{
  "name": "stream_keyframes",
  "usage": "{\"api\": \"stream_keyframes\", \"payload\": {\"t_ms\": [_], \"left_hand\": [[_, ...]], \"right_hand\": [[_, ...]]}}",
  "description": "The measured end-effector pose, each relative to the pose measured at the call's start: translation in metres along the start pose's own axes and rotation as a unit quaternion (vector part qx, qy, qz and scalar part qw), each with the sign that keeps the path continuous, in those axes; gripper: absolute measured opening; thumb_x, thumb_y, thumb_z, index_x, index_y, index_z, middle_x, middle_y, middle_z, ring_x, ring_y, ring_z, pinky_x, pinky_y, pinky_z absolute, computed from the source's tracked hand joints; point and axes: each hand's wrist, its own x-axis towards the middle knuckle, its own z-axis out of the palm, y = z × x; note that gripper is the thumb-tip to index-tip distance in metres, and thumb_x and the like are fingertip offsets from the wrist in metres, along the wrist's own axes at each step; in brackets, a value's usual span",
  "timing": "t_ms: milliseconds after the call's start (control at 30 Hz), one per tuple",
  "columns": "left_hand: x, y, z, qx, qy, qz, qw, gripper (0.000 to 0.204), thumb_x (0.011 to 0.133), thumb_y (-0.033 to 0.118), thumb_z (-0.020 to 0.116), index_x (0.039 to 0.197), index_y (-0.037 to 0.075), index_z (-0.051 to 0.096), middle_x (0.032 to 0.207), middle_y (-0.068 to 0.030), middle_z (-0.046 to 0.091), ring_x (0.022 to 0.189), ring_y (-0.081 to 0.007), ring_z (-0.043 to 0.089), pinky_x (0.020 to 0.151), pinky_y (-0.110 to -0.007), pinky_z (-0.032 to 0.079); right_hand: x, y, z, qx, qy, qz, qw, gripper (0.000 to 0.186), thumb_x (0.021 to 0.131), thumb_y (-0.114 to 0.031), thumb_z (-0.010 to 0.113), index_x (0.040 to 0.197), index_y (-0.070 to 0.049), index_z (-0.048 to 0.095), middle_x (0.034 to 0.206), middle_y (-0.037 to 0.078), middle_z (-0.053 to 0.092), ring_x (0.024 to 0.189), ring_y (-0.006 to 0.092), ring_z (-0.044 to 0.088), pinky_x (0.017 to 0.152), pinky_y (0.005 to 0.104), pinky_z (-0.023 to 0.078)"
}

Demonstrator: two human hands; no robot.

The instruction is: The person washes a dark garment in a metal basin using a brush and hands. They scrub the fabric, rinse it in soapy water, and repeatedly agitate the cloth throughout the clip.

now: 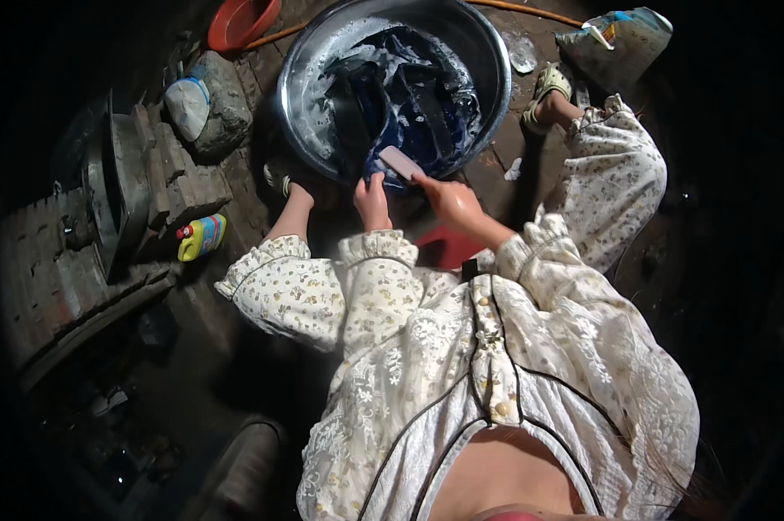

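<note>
A wide metal basin (499, 82) holds soapy water and dark blue wet clothing (401, 97), with suds over the cloth. My left hand (372, 205) is closed on an edge of the clothing at the basin's near rim. My right hand (454, 205) grips one end of a pale pink oblong block (398, 161), a brush or a bar of soap; I cannot tell which. The block's far end lies against the cloth beside my left fingertips. Its underside is hidden.
At the upper left is a red plastic basin (241, 24), with an orange hose (275, 36) beside it. A yellow bottle with a red cap (202, 238) lies near stacked bricks (179, 174). A bag (622, 42) stands at the upper right. My feet flank the metal basin.
</note>
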Motion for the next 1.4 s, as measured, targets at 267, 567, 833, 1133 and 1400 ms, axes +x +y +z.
{"api": "stream_keyframes", "payload": {"t_ms": [267, 567, 833, 1133, 1400], "left_hand": [[0.0, -0.042, -0.017, 0.098, 0.029, -0.086, 0.991, 0.043, 0.085, 0.028, 0.053, 0.104, -0.01, 0.058, 0.107, -0.0182, 0.06, 0.101, -0.0271, 0.054, 0.09, -0.034, 0.04], [0.007, -0.069, -0.017, 0.16, 0.054, -0.137, 0.976, 0.041, 0.091, 0.032, 0.048, 0.106, -0.004, 0.061, 0.109, -0.0205, 0.062, 0.1, -0.0326, 0.058, 0.086, -0.038, 0.043], [0.0, -0.071, -0.02, 0.264, -0.007, -0.052, 0.963, 0.041, 0.091, 0.033, 0.047, 0.1, -0.005, 0.061, 0.1, -0.0223, 0.063, 0.092, -0.0353, 0.058, 0.082, -0.04, 0.044], [-0.008, -0.039, -0.024, 0.331, -0.126, -0.02, 0.935, 0.041, 0.086, 0.037, 0.051, 0.089, -0.003, 0.062, 0.087, -0.0266, 0.06, 0.087, -0.0435, 0.056, 0.077, -0.044, 0.044], [-0.005, -0.05, -0.04, 0.307, -0.182, 0.072, 0.931, 0.026, 0.084, 0.02, 0.051, 0.092, -0.004, 0.058, 0.082, -0.0191, 0.061, 0.078, -0.0309, 0.058, 0.072, -0.037, 0.045]], "right_hand": [[-0.024, -0.003, 0.038, 0.114, -0.002, -0.093, 0.989, 0.043, 0.083, -0.012, 0.054, 0.124, -0.026, 0.055, 0.086, 0.016, 0.065, 0.074, 0.0341, 0.063, 0.066, 0.0427, 0.049], [-0.019, -0.005, 0.057, 0.021, -0.021, -0.019, 0.999, 0.042, 0.082, -0.02, 0.056, 0.123, -0.024, 0.055, 0.084, 0.016, 0.065, 0.074, 0.0351, 0.063, 0.065, 0.0455, 0.049], [0.019, -0.006, 0.04, -0.028, 0.013, 0.01, 0.999, 0.033, 0.087, -0.022, 0.047, 0.119, -0.02, 0.055, 0.083, 0.018, 0.065, 0.071, 0.0364, 0.063, 0.064, 0.0468, 0.049], [0.046, 0.012, 0.037, -0.053, 0.04, 0.036, 0.997, 0.032, 0.085, -0.016, 0.046, 0.115, -0.018, 0.058, 0.085, 0.017, 0.065, 0.076, 0.0344, 0.064, 0.065, 0.0464, 0.05], [0.046, 0.011, 0.042, -0.071, 0.05, 0.025, 0.996, 0.03, 0.089, -0.02, 0.045, 0.115, -0.023, 0.059, 0.082, 0.017, 0.065, 0.073, 0.0362, 0.063, 0.063, 0.0454, 0.05]]}}
